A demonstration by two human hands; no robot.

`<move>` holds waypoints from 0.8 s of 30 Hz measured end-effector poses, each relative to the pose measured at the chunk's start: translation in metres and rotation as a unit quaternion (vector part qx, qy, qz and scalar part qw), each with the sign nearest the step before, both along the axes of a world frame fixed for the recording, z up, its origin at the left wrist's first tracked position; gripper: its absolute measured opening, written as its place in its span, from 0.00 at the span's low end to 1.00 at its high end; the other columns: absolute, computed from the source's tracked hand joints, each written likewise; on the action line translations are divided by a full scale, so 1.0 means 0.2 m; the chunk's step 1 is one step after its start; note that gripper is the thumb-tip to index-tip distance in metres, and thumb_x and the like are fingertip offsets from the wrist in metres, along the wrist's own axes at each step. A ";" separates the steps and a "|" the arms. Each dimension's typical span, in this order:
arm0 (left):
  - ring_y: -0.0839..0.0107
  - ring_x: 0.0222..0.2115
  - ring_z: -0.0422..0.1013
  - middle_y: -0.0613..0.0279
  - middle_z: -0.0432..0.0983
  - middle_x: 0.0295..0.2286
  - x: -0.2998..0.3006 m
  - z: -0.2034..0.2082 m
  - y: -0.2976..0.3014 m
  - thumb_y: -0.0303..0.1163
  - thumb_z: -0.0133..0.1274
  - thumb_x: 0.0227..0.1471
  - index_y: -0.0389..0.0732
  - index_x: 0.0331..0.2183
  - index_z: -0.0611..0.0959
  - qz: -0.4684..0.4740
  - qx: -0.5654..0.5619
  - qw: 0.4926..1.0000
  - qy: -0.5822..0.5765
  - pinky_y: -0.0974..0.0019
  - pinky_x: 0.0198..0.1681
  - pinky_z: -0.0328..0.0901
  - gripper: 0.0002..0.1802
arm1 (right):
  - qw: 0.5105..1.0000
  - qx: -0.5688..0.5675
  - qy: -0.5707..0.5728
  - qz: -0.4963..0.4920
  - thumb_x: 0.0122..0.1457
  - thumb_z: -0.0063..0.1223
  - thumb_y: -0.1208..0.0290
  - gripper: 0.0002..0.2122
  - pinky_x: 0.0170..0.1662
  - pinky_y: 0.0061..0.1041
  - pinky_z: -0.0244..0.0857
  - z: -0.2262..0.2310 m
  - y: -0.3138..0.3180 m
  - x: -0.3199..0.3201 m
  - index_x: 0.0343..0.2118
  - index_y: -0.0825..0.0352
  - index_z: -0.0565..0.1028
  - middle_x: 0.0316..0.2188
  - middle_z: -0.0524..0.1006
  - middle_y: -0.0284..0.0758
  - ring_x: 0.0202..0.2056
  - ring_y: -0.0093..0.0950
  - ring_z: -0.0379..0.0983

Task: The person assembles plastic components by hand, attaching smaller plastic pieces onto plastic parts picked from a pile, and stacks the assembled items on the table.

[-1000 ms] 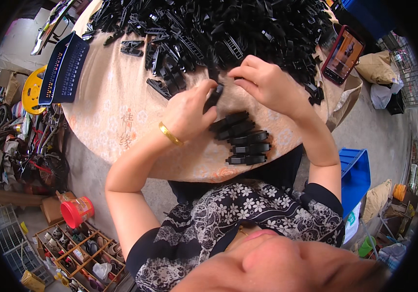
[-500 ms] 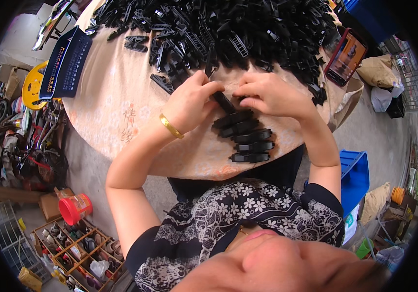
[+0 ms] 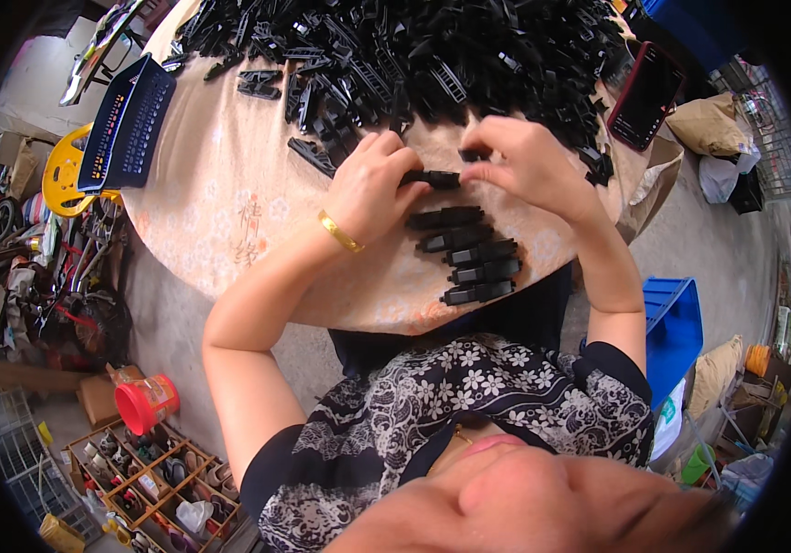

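Observation:
My left hand (image 3: 372, 184) is closed on one end of a long black plastic part (image 3: 436, 180), which lies level and points to the right. Beside its free end, my right hand (image 3: 526, 168) pinches a small black piece (image 3: 474, 155) between thumb and fingers; much of that piece is covered. Just below my hands, several black plastic parts (image 3: 469, 251) of similar shape form a rough column on the cloth. Beyond my hands spreads a large heap of loose black plastic pieces (image 3: 395, 55), some with ladder-like slots.
A patterned beige tablecloth (image 3: 220, 221) covers the rounded table. A dark blue basket (image 3: 128, 124) stands at its left edge, and a red-cased phone (image 3: 644, 97) at the right. Below on the floor are a blue crate (image 3: 673, 327), a red bucket (image 3: 146, 404) and a divided wooden rack (image 3: 151, 484).
The black part in my left hand has turned from slanting to level. My right hand has moved slightly right and up, showing the small piece. The phone's screen has gone from a picture to dark.

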State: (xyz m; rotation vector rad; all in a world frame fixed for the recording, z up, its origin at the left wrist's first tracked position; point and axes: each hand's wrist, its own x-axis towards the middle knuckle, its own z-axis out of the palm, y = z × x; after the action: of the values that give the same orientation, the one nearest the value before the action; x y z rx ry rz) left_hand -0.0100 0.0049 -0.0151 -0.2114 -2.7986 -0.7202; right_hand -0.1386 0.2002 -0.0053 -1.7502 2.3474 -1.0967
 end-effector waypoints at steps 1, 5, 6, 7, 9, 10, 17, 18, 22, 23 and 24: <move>0.56 0.37 0.67 0.55 0.70 0.30 0.00 -0.01 0.00 0.32 0.60 0.41 0.38 0.28 0.79 -0.002 0.001 1.000 0.002 0.59 0.40 0.64 0.11 | 0.999 0.001 -0.031 -0.014 0.45 0.63 0.68 0.13 0.33 0.30 0.66 0.01 0.00 0.01 0.32 0.68 0.75 0.27 0.74 0.38 0.29 0.35 0.73; 0.57 0.34 0.68 0.56 0.71 0.28 -0.04 -0.08 -0.02 0.31 0.62 0.39 0.37 0.28 0.80 -0.011 0.006 0.999 0.036 0.60 0.38 0.65 0.11 | 0.997 0.009 0.079 0.007 0.45 0.61 0.66 0.12 0.39 0.32 0.67 -0.07 -0.07 0.08 0.31 0.65 0.77 0.29 0.75 0.36 0.36 0.36 0.72; 0.58 0.32 0.69 0.56 0.72 0.27 -0.05 -0.08 -0.03 0.30 0.63 0.38 0.36 0.28 0.81 -0.013 0.010 0.998 0.055 0.61 0.37 0.65 0.12 | 0.996 0.010 0.083 0.003 0.45 0.61 0.66 0.12 0.39 0.32 0.67 -0.09 -0.07 0.08 0.31 0.65 0.77 0.29 0.75 0.36 0.36 0.36 0.72; 0.59 0.30 0.70 0.56 0.73 0.27 -0.06 -0.07 -0.04 0.31 0.63 0.38 0.36 0.28 0.82 -0.008 0.021 0.999 0.031 0.62 0.35 0.66 0.13 | 0.997 0.002 0.079 0.001 0.45 0.61 0.66 0.12 0.40 0.32 0.67 -0.09 -0.06 0.07 0.32 0.66 0.77 0.30 0.75 0.36 0.36 0.36 0.72; 0.61 0.28 0.72 0.56 0.74 0.26 -0.09 -0.07 -0.07 0.34 0.64 0.37 0.35 0.29 0.83 -0.018 0.035 0.999 -0.004 0.64 0.34 0.67 0.15 | 0.997 -0.006 0.071 0.001 0.47 0.60 0.68 0.13 0.41 0.33 0.66 -0.11 -0.04 0.07 0.36 0.66 0.77 0.31 0.75 0.37 0.37 0.38 0.71; 0.61 0.28 0.73 0.55 0.74 0.26 -0.10 -0.07 -0.08 0.34 0.65 0.37 0.35 0.29 0.83 -0.026 0.038 0.999 -0.023 0.64 0.34 0.68 0.15 | 0.997 -0.004 0.074 -0.002 0.47 0.60 0.68 0.13 0.41 0.33 0.66 -0.11 -0.04 0.08 0.36 0.66 0.77 0.31 0.75 0.37 0.37 0.38 0.71; 0.62 0.28 0.73 0.55 0.74 0.27 -0.19 -0.05 -0.11 0.38 0.66 0.37 0.36 0.30 0.84 -0.038 0.000 0.999 -0.025 0.65 0.33 0.68 0.18 | 0.996 -0.023 0.087 -0.017 0.47 0.58 0.74 0.13 0.43 0.32 0.66 -0.15 -0.03 0.06 0.38 0.69 0.77 0.34 0.76 0.41 0.38 0.40 0.71; 0.62 0.28 0.73 0.55 0.74 0.27 -0.19 -0.06 -0.11 0.38 0.66 0.37 0.36 0.30 0.84 -0.038 -0.001 0.999 -0.022 0.65 0.33 0.68 0.18 | 0.996 -0.029 0.075 -0.029 0.47 0.58 0.75 0.13 0.42 0.32 0.66 -0.15 -0.03 0.07 0.37 0.69 0.77 0.33 0.76 0.40 0.38 0.39 0.71; 0.58 0.29 0.73 0.53 0.75 0.27 -0.23 -0.09 -0.12 0.39 0.65 0.37 0.37 0.29 0.84 -0.037 0.013 0.999 -0.027 0.62 0.34 0.67 0.17 | 0.992 -0.054 0.101 -0.058 0.46 0.59 0.75 0.12 0.40 0.32 0.66 -0.15 -0.04 0.07 0.36 0.68 0.78 0.32 0.76 0.39 0.37 0.39 0.72; 0.55 0.30 0.72 0.51 0.75 0.27 -0.23 -0.09 -0.13 0.41 0.64 0.37 0.38 0.28 0.84 -0.033 0.019 0.998 -0.040 0.60 0.35 0.67 0.18 | 0.991 -0.052 0.107 -0.059 0.45 0.60 0.75 0.12 0.40 0.32 0.66 -0.15 -0.04 0.07 0.36 0.67 0.78 0.31 0.76 0.38 0.35 0.38 0.71; 0.55 0.30 0.72 0.51 0.75 0.27 -0.23 -0.09 -0.13 0.41 0.64 0.37 0.38 0.28 0.84 -0.035 0.018 0.999 -0.036 0.60 0.35 0.67 0.18 | 0.991 -0.053 0.111 -0.061 0.45 0.60 0.75 0.12 0.40 0.32 0.66 -0.15 -0.05 0.07 0.36 0.67 0.78 0.31 0.76 0.38 0.35 0.38 0.71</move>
State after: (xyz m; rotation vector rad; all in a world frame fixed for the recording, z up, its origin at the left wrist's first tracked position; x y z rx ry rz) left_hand -0.0568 -0.0206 -0.0333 -0.2837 -2.8557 -0.8094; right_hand -0.1245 0.1906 -0.0350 -1.8762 2.6024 -1.1148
